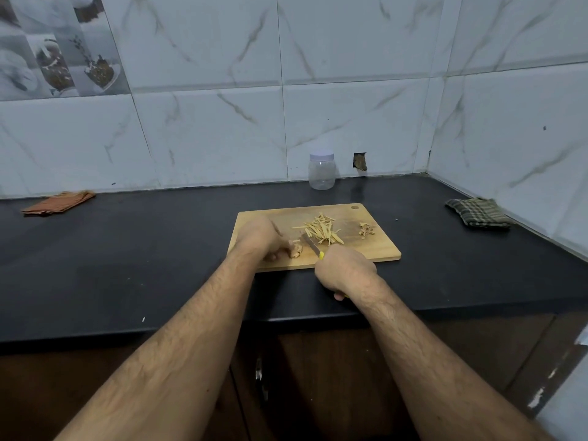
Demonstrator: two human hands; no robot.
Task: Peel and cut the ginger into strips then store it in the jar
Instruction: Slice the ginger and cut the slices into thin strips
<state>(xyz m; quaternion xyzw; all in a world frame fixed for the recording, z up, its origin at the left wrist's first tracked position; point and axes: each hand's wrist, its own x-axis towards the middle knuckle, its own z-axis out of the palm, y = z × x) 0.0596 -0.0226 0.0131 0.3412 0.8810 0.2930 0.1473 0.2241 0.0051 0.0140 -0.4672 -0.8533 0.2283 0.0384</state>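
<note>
Black tabletop [159,265], marble-tiled corner. My left grip [264,240] pinned the ginger chunk [295,249] on the cutting board [375,249]; right grip [345,270] wrapped the yellow-handled knife [313,246]. Pale strips [321,232] piled mid-board, lidded jar [321,170] behind.

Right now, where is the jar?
The jar stands at the back of the counter against the tiled wall, behind the cutting board, with its lid on.

On your counter [159,265] the cutting board [366,249] lies before you, strips [321,229] at its middle, peelings [366,230] to their right, the ginger piece [295,249] to their left, the jar [321,170] behind by the wall, and a cloth [57,202] far left.
</note>
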